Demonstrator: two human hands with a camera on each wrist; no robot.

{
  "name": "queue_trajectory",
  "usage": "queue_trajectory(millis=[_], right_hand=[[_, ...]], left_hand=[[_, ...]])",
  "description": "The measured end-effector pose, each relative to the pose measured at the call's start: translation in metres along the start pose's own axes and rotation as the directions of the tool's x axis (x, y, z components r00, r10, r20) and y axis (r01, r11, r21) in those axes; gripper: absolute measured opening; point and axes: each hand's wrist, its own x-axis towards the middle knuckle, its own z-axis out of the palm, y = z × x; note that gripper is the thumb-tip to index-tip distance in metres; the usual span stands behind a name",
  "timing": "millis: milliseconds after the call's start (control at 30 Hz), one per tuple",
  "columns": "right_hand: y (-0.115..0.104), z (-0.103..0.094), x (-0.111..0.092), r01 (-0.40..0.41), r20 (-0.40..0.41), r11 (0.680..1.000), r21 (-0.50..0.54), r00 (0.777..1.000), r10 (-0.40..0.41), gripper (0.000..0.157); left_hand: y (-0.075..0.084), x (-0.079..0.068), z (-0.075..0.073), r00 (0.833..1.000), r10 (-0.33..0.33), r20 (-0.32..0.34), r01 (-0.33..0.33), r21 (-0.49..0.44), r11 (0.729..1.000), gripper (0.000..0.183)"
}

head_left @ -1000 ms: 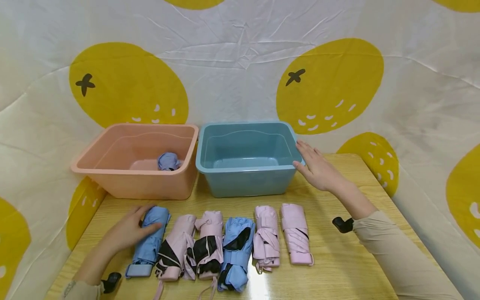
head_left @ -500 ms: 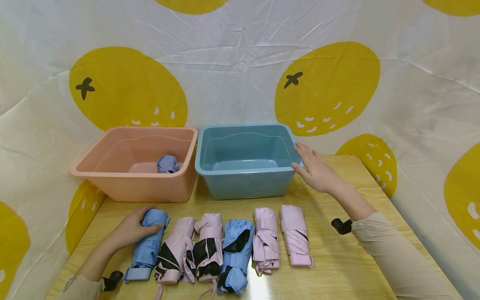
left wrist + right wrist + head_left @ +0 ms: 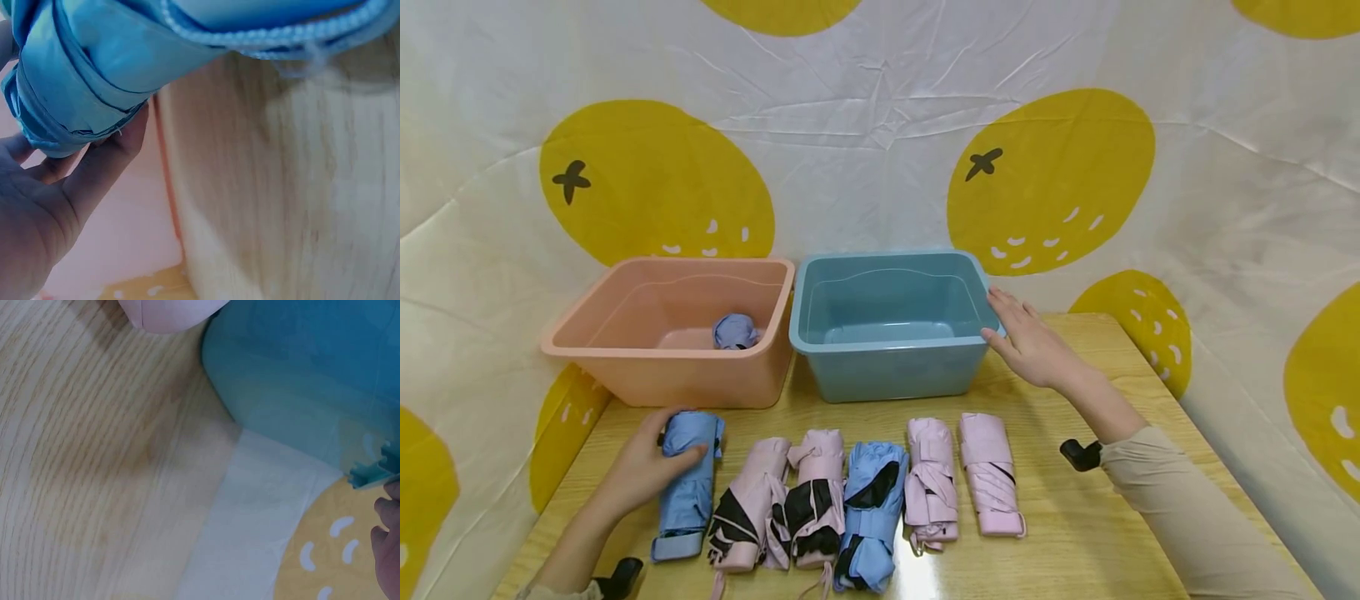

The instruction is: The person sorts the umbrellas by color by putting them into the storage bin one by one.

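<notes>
At the left of the head view, my left hand point(image 3: 646, 460) grips a folded blue umbrella point(image 3: 688, 496) near its far end, thumb across the top. Close up in the left wrist view, fingers curl around the wrapped blue cloth point(image 3: 87, 81). My right hand point(image 3: 1036, 343) rests with straight fingers against the right rim of the blue bin point(image 3: 895, 367). Only its fingertips point(image 3: 386, 515) show at the edge of the right wrist view. In the pink bin point(image 3: 685, 375) lies a rolled blue-violet umbrella point(image 3: 735, 332).
A row of folded umbrellas lies in front of the bins: a pink one point(image 3: 752, 492) and another pink one point(image 3: 816, 492) with black patches, a blue one point(image 3: 872, 525), and two more pink ones point(image 3: 931, 479) to the right. A patterned cloth point(image 3: 880, 183) hangs behind the wooden table point(image 3: 1060, 500).
My left hand has closed on the leftmost blue umbrella and shifted it slightly left, turning it straighter. The right hand stays at the blue bin's rim. The head view has tilted up slightly.
</notes>
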Motion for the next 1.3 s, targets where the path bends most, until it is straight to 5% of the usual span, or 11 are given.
queue_trajectory(millis=[200,500,700,967,1067,1300], right_hand=[[0.001,0.0,-0.001,-0.009,-0.007,1.0,0.005,1.0,0.009,0.072],[0.001,0.002,-0.003,-0.023,-0.004,0.999,0.023,1.0,0.023,0.072],[0.002,0.002,-0.003,-0.02,-0.01,0.999,0.029,1.0,0.02,0.072],[0.004,0.003,-0.002,-0.016,-0.011,1.0,0.02,1.0,0.016,0.073],[0.005,0.004,-0.001,-0.014,-0.01,1.0,0.013,1.0,0.014,0.073],[0.002,0.003,0.001,-0.01,-0.015,1.0,0.017,1.0,0.01,0.072]], left_hand=[[0.013,-0.002,-0.008,0.986,0.082,-0.146,-0.087,-0.029,0.996,0.064],[0.033,0.004,-0.028,0.913,0.144,-0.381,-0.191,-0.087,0.978,0.064],[0.054,0.016,-0.048,0.856,0.115,-0.503,-0.226,-0.165,0.96,0.066],[0.083,0.045,-0.075,0.746,0.087,-0.66,-0.34,-0.265,0.902,0.064],[0.092,0.061,-0.088,0.751,0.035,-0.66,-0.3,-0.294,0.907,0.064],[0.102,0.104,-0.12,0.81,-0.094,-0.578,-0.11,-0.309,0.945,0.064]])
